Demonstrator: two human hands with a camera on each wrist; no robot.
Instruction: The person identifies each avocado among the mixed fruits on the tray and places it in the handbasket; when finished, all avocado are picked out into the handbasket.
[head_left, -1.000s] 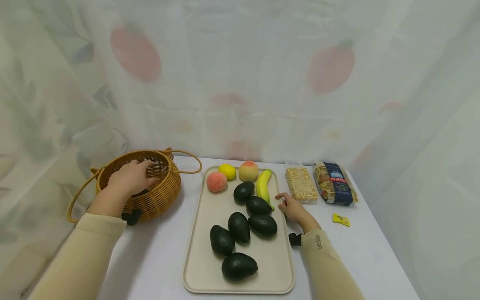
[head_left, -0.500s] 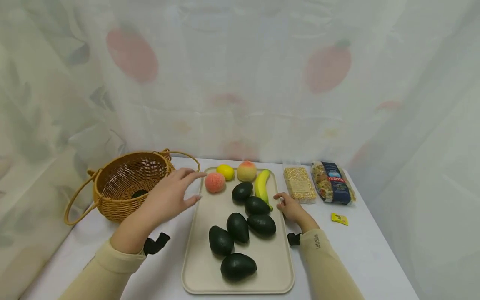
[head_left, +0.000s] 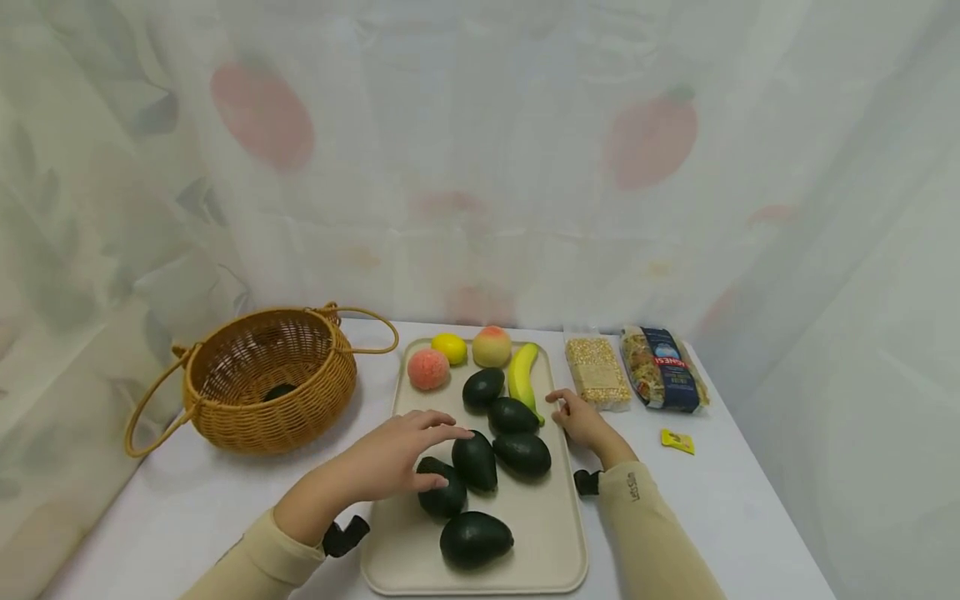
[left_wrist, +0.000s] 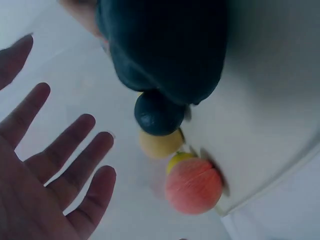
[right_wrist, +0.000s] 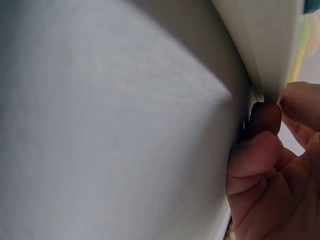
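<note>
My left hand (head_left: 397, 457) hovers over the left side of a beige tray (head_left: 540, 533), fingers spread and holding nothing. Just beside and below its fingers are two dark green avocados, the nearer avocado (head_left: 442, 492) partly covered by the thumb. In the left wrist view the fingers stand apart from the avocado (left_wrist: 165, 45). Several more avocados lie on the tray, among them a front avocado (head_left: 476, 540). At the tray's right edge my right hand (head_left: 588, 425) pinches the rim; in the right wrist view, curled fingers (right_wrist: 257, 152) meet the tray wall (right_wrist: 265, 45).
A wicker basket (head_left: 300, 417) with a dark item (head_left: 280, 392) inside stands at left. At the tray's far end are a peach (head_left: 428, 369), a lemon (head_left: 449, 348), a second peach (head_left: 491, 347) and a banana (head_left: 521, 379). Grain bag (head_left: 597, 371), pasta bag (head_left: 663, 368) and yellow packet (head_left: 677, 441) lie right.
My left hand has come out of the basket and moved right and nearer, over the avocados. A dark item has come into sight in the basket. My right hand stays at the tray's edge.
</note>
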